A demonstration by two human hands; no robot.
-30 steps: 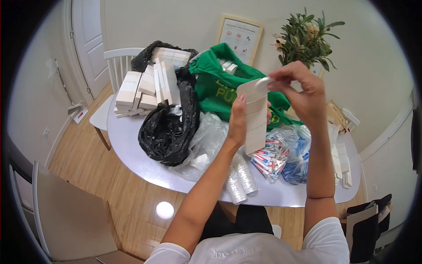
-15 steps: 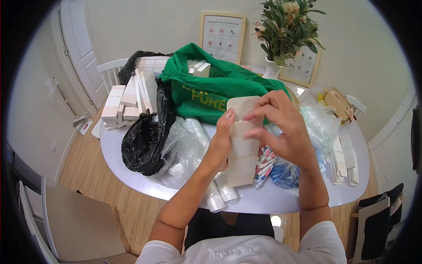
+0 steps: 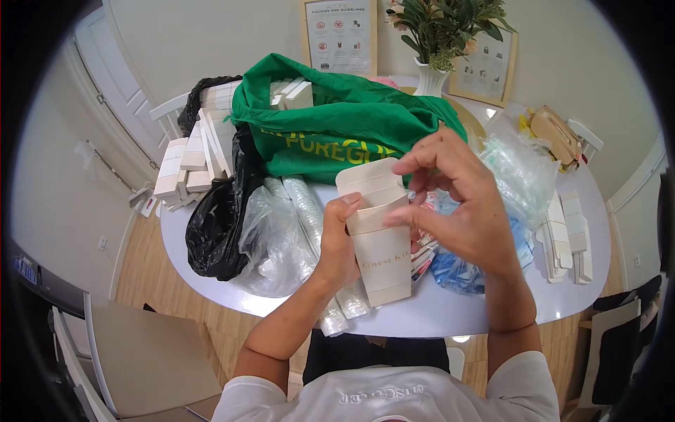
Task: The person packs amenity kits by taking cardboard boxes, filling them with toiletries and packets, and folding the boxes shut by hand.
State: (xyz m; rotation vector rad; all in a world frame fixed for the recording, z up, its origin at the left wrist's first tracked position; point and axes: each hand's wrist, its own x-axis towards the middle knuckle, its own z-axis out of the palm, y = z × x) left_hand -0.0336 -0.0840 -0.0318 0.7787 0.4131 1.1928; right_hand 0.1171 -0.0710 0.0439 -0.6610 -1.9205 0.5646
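A cream "Guest Kit" box [image 3: 385,276] is held upright above the near edge of the table, its top flap raised and its mouth open. My left hand [image 3: 339,243] is closed around the box's left side, thumb by the upper rim. On the other side is my right hand [image 3: 460,204], fingers bent and apart from the thumb, with nothing between them. Its thumb tip overlaps the box's upper right edge; whether it touches is unclear. Behind the box lie small printed packets [image 3: 423,254], partly hidden, and a clear bag of blue items [image 3: 457,273].
A green bag [image 3: 330,126] with white boxes inside stands at the back. Left are stacked boxes [image 3: 169,169], a black plastic bag [image 3: 211,239] and clear wrapped rolls [image 3: 306,218]. Right are a clear bag [image 3: 520,176] and flat boxes [image 3: 557,232]. A flower vase [image 3: 430,77] stands behind.
The box's mouth has opened wider and its flap now tilts back. My right hand's fingers have moved slightly away from the flap. The camera view has shifted a little.
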